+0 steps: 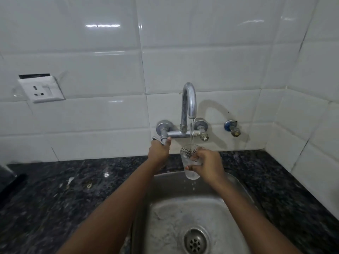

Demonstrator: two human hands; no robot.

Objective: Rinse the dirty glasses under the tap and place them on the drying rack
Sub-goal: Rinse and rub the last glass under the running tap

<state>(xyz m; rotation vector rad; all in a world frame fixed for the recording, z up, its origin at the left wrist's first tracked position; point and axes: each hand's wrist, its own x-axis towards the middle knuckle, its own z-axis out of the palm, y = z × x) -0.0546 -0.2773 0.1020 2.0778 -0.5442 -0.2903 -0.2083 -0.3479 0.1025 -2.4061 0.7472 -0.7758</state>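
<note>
One steel sink [161, 226], nearest the camera, wet across its floor; one round drain [195, 242] with a perforated strainer sits low in the basin. Two bare forearms reach forward over it.

Right hand [208, 166]: fingers and thumb curled round one clear glass [190, 174], gripping it at mid-height. Glass is upright or nearly so, held above the back edge of the sink, mouth directly under the spout. A few drops hang in the air below its base. One thin stream of water [192, 132] falls from the spout into the glass.

Left hand [158, 150]: raised to the left tap handle [162, 138], fingers closed on the lever with the thumb up against the valve body.

One dark speckled stone counter [73, 189] surrounds the sink on left, right and behind. One dark object at the far left edge, mostly out of frame; cannot tell what it is.

One wall-mounted chrome tap [189, 103] with a high arched spout and a crossbar; two valve bodies, one at each end. One separate small valve with a blue collar [231, 127] on the wall to the right, apart from the tap.

One white electrical socket plate [41, 90] on the left wall, sitting askew. White glossy tiles [220, 70] cover the back wall and the right side wall.
</note>
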